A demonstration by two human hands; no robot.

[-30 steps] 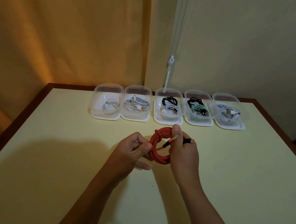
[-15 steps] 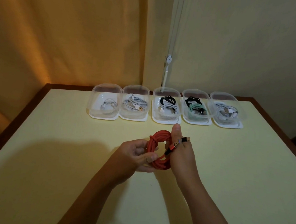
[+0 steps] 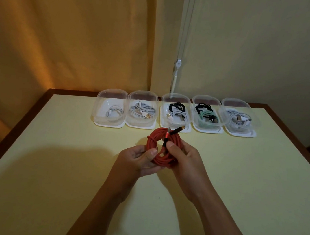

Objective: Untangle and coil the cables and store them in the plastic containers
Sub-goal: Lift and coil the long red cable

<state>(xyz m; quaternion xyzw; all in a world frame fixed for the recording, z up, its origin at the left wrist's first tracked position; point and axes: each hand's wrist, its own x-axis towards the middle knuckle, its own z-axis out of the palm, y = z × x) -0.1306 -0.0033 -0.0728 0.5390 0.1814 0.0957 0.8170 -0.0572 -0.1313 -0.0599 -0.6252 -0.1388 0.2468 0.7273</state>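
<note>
A coiled red cable is held above the middle of the table. My left hand grips the coil's lower left side, thumb pressed on top. My right hand holds the right side and pinches a red plug end against the coil. Two connector tips stick out at the coil's top. Behind it stands a row of clear plastic containers: the far-left one holds a white cable, the others hold white, black and mint-green cables.
The pale yellow table has a brown edge all round. An orange curtain and a hanging cord lie behind the containers. The middle container sits directly beyond the coil.
Both hands lifted the coil a little toward the containers. My right thumb slid down onto the red plug, and both connector tips now stick out above the coil.
</note>
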